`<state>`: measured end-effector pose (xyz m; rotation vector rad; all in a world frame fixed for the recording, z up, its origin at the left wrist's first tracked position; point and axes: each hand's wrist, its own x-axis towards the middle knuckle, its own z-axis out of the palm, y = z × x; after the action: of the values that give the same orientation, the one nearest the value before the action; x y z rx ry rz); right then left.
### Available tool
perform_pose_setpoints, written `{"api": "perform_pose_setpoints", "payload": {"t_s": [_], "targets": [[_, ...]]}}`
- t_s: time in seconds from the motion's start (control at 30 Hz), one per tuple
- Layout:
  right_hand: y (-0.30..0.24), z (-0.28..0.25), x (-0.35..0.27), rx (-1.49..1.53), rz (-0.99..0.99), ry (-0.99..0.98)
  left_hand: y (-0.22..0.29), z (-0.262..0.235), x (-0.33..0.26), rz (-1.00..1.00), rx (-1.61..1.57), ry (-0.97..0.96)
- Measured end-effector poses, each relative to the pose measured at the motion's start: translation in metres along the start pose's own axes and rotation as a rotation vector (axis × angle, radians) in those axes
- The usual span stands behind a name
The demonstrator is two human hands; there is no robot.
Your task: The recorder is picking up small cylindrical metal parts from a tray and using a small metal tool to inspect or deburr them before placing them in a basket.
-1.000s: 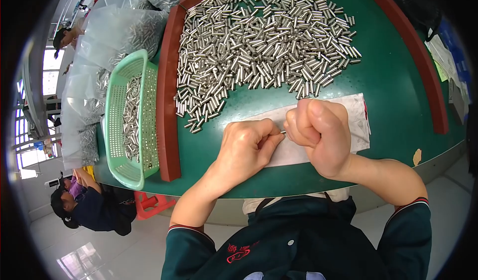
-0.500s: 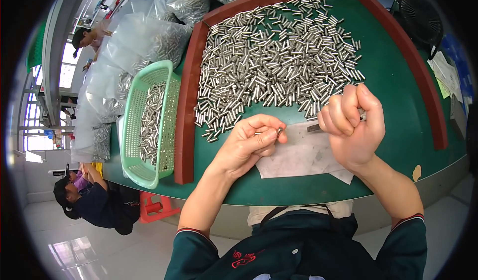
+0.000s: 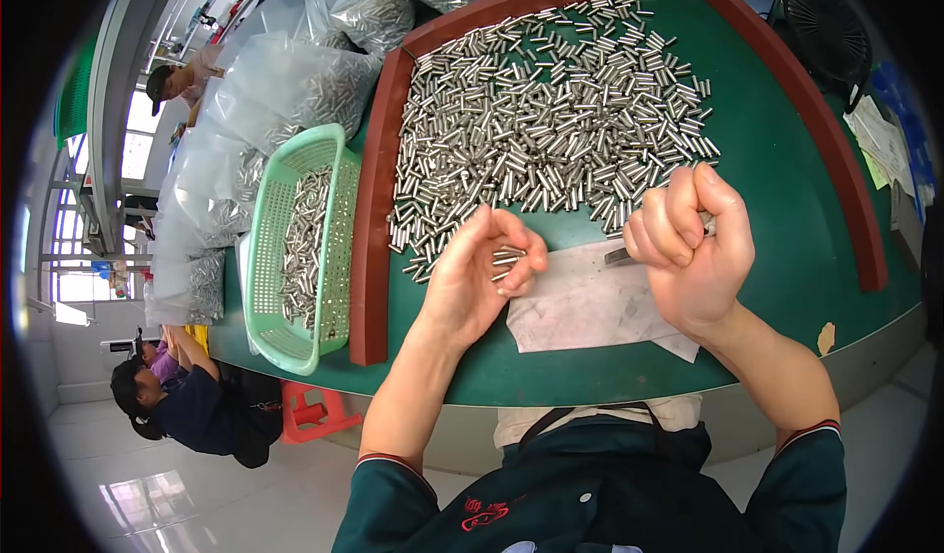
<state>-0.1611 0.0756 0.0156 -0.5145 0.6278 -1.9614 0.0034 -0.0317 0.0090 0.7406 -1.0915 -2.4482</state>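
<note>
My left hand (image 3: 475,273) is raised over the near side of the table, palm partly turned up and fingers curled. A few short metal pins (image 3: 507,257) lie within its curled fingers. To its right, my right hand (image 3: 696,248) is closed in a fist. A flat dark grey metal piece (image 3: 617,255) sticks out of the fist on its left side; the rest of it is hidden by the fingers. Beneath both hands lies a smudged whitish cloth (image 3: 580,302). Beyond them spreads a broad heap of shiny metal pins (image 3: 551,111).
A brown raised border (image 3: 372,209) frames the green tabletop (image 3: 777,160). On the left stands a light green basket (image 3: 258,258) part-filled with pins, beside clear bags (image 3: 280,81) of pins. A black fan (image 3: 828,30) is at far right. Other people (image 3: 202,396) sit at left.
My left hand has turned its palm up and shifted slightly left and away from me; the pin at its fingertips now shows among others inside the fingers. My right fist has barely moved.
</note>
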Motion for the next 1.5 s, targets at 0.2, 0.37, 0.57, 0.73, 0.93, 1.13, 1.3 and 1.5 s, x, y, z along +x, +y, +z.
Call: {"api": "perform_pose_setpoints", "payload": {"t_s": [0.2, 0.37, 0.57, 0.73, 0.93, 1.13, 1.3, 1.5], "targets": [[0.001, 0.002, -0.001, -0.015, 0.023, 0.001, -0.004, 0.003, 0.012, 0.447, 0.902, 0.279], [0.002, 0.003, -0.001, 0.002, 0.025, 0.013, -0.015, 0.013, 0.026, 0.660, 1.439, 0.305], [0.003, 0.005, -0.001, 0.007, 0.021, 0.006, -0.018, 0.009, 0.031, 0.654, 1.497, 0.322], [0.000, 0.003, -0.003, 0.014, 0.013, 0.007, -0.009, 0.023, 0.010, 0.509, 1.435, 0.117], [0.009, 0.001, -0.009, -0.031, 0.103, -0.048, -0.015, 0.025, -0.008, 0.248, 1.442, -0.026], [0.016, -0.001, -0.011, -0.092, 0.148, -0.063, -0.015, 0.024, -0.008, 0.247, 1.421, -0.017], [0.019, 0.000, -0.011, -0.103, 0.144, -0.049, -0.015, 0.024, -0.008, 0.241, 1.415, -0.019], [0.020, 0.000, -0.012, -0.101, 0.134, -0.060, -0.013, 0.024, -0.009, 0.234, 1.405, -0.013]]}}
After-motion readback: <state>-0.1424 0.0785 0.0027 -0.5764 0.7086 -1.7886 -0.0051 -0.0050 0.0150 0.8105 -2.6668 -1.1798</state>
